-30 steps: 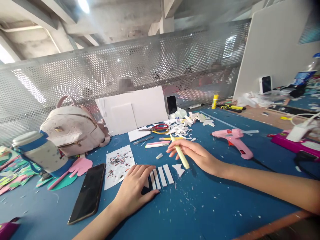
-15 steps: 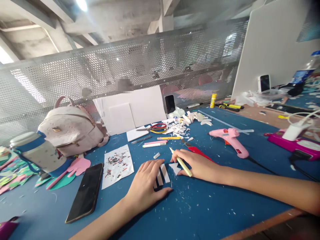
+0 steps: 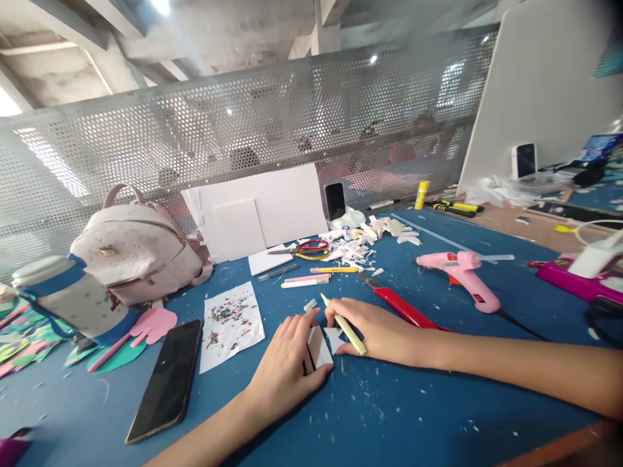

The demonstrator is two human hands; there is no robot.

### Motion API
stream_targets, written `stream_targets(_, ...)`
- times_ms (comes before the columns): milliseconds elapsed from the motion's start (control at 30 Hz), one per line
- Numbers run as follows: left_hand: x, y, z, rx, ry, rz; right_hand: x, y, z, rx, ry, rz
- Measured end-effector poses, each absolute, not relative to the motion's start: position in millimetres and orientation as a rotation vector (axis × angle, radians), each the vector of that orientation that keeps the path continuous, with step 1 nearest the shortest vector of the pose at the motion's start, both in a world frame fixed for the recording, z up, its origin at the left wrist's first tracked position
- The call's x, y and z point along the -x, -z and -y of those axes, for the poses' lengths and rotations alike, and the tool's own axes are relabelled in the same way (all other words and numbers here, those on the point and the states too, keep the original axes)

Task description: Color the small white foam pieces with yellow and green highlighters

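My left hand (image 3: 287,360) lies flat on the blue mat (image 3: 379,415), fingers spread over several white foam strips (image 3: 318,347) that are pushed together. My right hand (image 3: 377,327) rests beside them, closed round a pale yellow craft knife (image 3: 343,324) whose tip points up and left. Its fingertips touch a small white triangular piece (image 3: 335,337) right of the strips. A red utility knife (image 3: 402,308) lies just behind my right hand.
A black phone (image 3: 168,379) and a paper sheet of confetti scraps (image 3: 231,324) lie at left. A pink backpack (image 3: 139,250), a bottle (image 3: 73,298), white boards (image 3: 263,211), scissors (image 3: 306,248), foam scraps (image 3: 360,243) and a pink glue gun (image 3: 462,269) stand further back.
My left hand slid right and gathered the spread strips together. My right hand came down from the air to the mat beside them, still gripping the yellow knife.
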State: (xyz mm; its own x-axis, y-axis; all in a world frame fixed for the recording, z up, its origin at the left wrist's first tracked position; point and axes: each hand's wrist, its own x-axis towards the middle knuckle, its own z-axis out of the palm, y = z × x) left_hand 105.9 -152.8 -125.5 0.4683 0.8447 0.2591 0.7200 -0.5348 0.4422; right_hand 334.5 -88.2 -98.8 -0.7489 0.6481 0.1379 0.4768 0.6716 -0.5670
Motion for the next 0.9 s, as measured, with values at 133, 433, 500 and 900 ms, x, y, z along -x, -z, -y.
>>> stream_targets(133,-98,124,157,-2.401,-0.660,-1.308,-322,97,89,0.843,-0.738,2.588)
stream_targets(433,-79,124,168,-2.359,-0.680,-1.338,-299,97,89,0.763,-0.756,2.609)
stream_targets(500,-76,124,169,-2.362,-0.678,-1.349,-296,97,89,0.754,-0.760,2.611)
stream_targets(900,-76,119,171,-2.506,-0.638,-1.353,-314,92,94,0.761,-0.891,2.597)
